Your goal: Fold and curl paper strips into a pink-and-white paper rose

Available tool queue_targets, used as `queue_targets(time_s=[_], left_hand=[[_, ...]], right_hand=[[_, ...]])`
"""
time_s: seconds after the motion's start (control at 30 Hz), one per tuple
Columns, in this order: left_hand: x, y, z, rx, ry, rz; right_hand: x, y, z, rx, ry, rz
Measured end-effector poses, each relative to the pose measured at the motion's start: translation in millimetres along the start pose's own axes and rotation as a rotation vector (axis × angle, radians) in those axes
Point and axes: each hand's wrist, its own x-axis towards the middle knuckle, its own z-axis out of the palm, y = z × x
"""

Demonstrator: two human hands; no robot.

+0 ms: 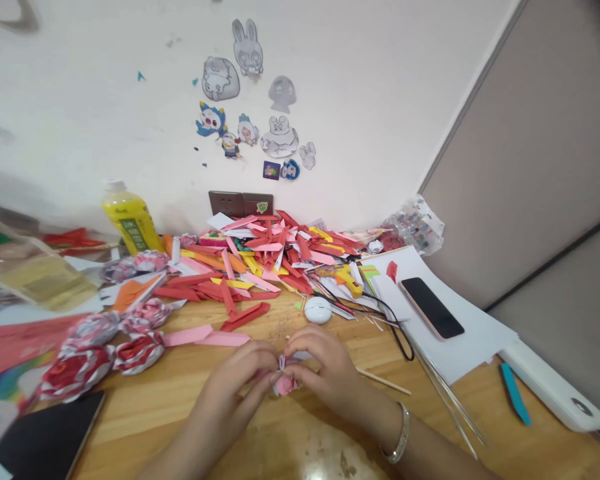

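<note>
Near the front centre of the table, my left hand [244, 377] and my right hand [325, 370] meet around a small pink and white folded paper piece [287, 385]. Both hands pinch it between thumb and fingers, the left from its left side, the right from its right side. Part of the paper is hidden behind the fingers. A bracelet circles my right wrist. Just beyond the hands sits a white rounded device [318, 310], and a thin wooden stick [384, 381] lies to the right of my right hand.
Folded paper strips [280, 250] pile up by the wall. Paper flowers [139, 351], a yellow bottle [134, 220] and a dark tablet [50, 437] are on the left. A yellow glue gun [349, 280], phone [433, 308], metal wires [447, 397] and blue cutter [515, 393] lie right.
</note>
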Motion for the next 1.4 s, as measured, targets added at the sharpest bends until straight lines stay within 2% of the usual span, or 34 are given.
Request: queue_targets(time_s=[0.37, 0.63, 0.73, 0.8, 0.87, 0.97, 1.03, 1.2, 1.4], left_hand=[[-3.4, -2.3, 0.4, 0.044, 0.040, 0.165], [-4.0, -5.3, 1.2, 0.051, 0.052, 0.156], [-3.1, 1.3, 1.0, 0.030, 0.075, 0.086], [-1.7, 6.4, 1.3, 0.007, 0.065, -0.014], [0.0, 8.9, 2.6, -0.035, 0.045, -0.140], [2.4, 3.9, 6.9, -0.156, -0.015, -0.354], [3.3, -3.3, 10.5, -0.245, -0.068, -0.459], [3.5, -14.1, 15.1, -0.364, -0.074, -0.549], [4.0, -9.8, 12.3, -0.257, -0.055, -0.521]], right_hand=[[0.2, -1.4, -2.3, -0.033, 0.000, -0.074], [1.0, -2.6, -1.5, 0.027, 0.017, -0.071], [2.1, -5.9, -2.0, 0.085, 0.022, -0.030], [2.7, -8.1, -2.1, 0.131, 0.019, 0.070], [2.7, -8.2, -1.1, 0.212, -0.001, 0.254], [1.0, -1.2, 3.8, 0.400, -0.099, 0.564], [-0.9, 7.1, 8.8, 0.465, -0.166, 0.687], [-4.6, 20.4, 16.9, 0.446, -0.136, 0.658], [-3.3, 13.0, 15.1, 0.298, -0.109, 0.571]])
